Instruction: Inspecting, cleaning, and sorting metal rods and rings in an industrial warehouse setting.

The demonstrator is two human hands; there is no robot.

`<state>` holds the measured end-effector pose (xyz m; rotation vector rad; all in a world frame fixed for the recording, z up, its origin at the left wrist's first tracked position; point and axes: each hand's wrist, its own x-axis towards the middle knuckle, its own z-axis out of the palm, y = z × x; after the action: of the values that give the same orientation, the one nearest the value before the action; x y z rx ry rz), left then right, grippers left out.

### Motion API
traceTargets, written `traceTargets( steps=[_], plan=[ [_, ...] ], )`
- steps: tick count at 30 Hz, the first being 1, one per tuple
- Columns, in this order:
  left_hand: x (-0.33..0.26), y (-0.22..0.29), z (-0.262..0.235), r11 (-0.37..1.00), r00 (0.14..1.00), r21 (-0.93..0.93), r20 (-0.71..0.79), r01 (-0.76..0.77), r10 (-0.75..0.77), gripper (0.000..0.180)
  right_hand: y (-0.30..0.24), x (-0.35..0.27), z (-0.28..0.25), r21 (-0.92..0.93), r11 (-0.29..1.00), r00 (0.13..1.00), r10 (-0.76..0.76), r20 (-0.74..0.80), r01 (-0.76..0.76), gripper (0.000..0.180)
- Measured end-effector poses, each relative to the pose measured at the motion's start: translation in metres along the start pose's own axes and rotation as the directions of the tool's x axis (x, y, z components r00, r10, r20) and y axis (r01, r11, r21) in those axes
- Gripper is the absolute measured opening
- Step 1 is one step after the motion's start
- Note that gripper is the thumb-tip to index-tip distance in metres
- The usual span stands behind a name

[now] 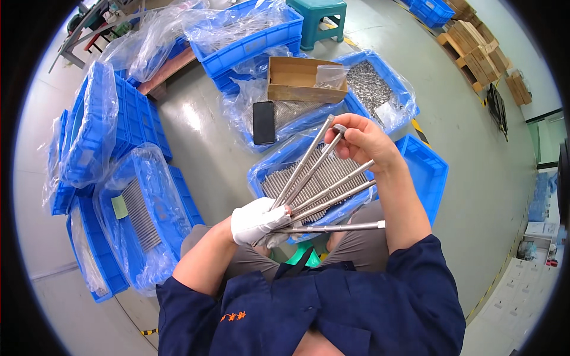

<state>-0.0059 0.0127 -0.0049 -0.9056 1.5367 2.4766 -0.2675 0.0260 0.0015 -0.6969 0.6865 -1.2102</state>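
My left hand, in a white glove, is closed round the near ends of several slim metal rods that fan out to the right and away from me. Bare, my right hand pinches a small round metal ring at the far end of one rod. Whether the ring sits around the rod's tip or just against it, I cannot tell. Beneath both hands is a blue bin lined with clear plastic, filled with similar rods in rows.
Beyond the bin, a black phone and an open cardboard box rest on another lined bin. A blue bin of small metal parts stands behind right. Stacked blue bins line the left. An empty blue bin is beside my right arm.
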Motion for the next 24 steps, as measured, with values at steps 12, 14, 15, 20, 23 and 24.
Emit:
traceTargets(
  steps=[12,14,15,20,23,24],
  plan=[
    [-0.005,0.007,-0.001,0.998,0.998,0.014,0.027,0.063,-0.063,0.05,-0.005,-0.002,0.012,-0.128,0.992,0.996,-0.026,-0.083,0.015,0.022],
    [-0.005,0.007,0.001,0.993,0.994,0.041,-0.005,0.109,-0.109,0.048,0.0,-0.002,0.009,-0.135,0.984,0.991,-0.124,-0.058,0.115,0.024],
    [-0.003,0.006,0.002,0.994,0.995,0.041,-0.005,0.104,-0.104,0.048,0.001,-0.002,0.01,-0.139,0.984,0.991,-0.124,-0.056,0.115,0.024],
    [-0.001,0.005,-0.003,0.998,0.997,0.026,-0.044,0.062,-0.061,0.048,0.009,0.003,0.014,-0.061,0.984,0.976,-0.177,-0.126,0.17,0.024],
    [-0.004,0.01,0.0,0.994,0.999,0.106,-0.051,0.024,-0.019,0.048,0.004,0.002,0.012,-0.116,0.984,0.982,-0.15,-0.116,0.137,0.024],
    [-0.004,0.009,0.0,0.994,0.998,0.104,-0.051,0.026,-0.021,0.048,0.002,0.002,0.011,-0.147,0.984,0.989,-0.119,-0.091,0.105,0.024]
  ],
)
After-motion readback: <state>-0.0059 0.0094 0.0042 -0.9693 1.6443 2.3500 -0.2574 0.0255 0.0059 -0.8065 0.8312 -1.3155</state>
